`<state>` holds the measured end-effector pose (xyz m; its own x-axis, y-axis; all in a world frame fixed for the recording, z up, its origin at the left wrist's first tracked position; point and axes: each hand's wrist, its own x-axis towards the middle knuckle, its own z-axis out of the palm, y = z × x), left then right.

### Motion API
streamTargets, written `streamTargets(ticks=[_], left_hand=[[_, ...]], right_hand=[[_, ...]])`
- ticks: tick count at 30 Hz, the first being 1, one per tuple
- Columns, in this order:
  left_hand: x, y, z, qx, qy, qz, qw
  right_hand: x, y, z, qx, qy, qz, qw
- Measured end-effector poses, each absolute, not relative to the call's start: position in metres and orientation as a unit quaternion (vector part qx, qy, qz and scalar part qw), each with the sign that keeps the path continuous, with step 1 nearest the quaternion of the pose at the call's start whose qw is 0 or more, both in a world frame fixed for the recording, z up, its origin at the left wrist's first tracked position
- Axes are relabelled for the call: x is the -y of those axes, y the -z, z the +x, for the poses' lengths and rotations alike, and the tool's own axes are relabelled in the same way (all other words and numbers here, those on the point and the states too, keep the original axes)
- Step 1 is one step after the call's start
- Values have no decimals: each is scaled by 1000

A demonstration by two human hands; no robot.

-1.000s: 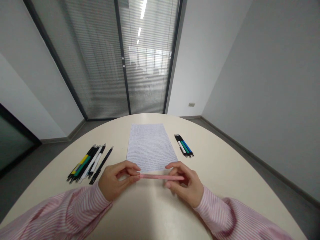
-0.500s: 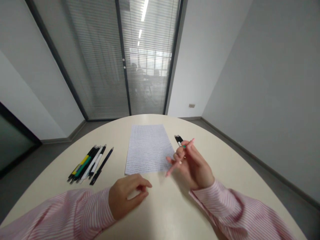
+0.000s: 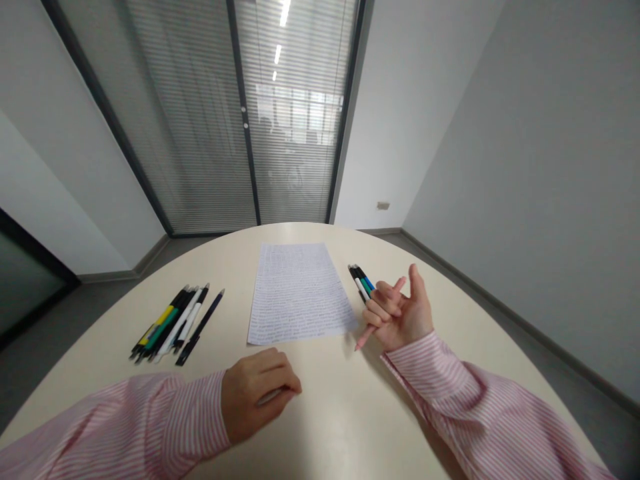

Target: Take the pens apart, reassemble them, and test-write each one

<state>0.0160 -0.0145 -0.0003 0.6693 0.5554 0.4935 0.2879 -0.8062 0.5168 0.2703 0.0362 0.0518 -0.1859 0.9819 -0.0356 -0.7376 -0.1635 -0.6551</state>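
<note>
Facing down, your left hand (image 3: 261, 397) is nearest, fingers folded in and thumb tip against the forefinger, over the pale bench (image 3: 320, 420). To its right, your right hand (image 3: 403, 317) is turned palm up, fingers grasping the pink stick (image 3: 363, 338), which slants between them with both ends showing. Off to the left lies a black pen (image 3: 203, 325), just beside a bunch of pens (image 3: 167, 327). Beyond your hands lies the written sheet (image 3: 300, 290); right of it, more pens (image 3: 362, 284) are partly hidden by your right hand. Farthest stands blind-covered glass (image 3: 195, 147).
</note>
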Motion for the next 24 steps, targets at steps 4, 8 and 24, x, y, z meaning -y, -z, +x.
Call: streamTargets(ticks=[4, 8, 24], left_hand=[[15, 6, 14, -207, -298, 915, 177], [14, 17, 12, -235, -265, 929, 111], [14, 25, 11, -271, -243, 930, 56]], right_hand=[[-34, -49, 256, 345, -662, -331, 577], [-27, -34, 243, 461, -575, -355, 575], [-33, -3, 237, 626, -428, -518, 395]])
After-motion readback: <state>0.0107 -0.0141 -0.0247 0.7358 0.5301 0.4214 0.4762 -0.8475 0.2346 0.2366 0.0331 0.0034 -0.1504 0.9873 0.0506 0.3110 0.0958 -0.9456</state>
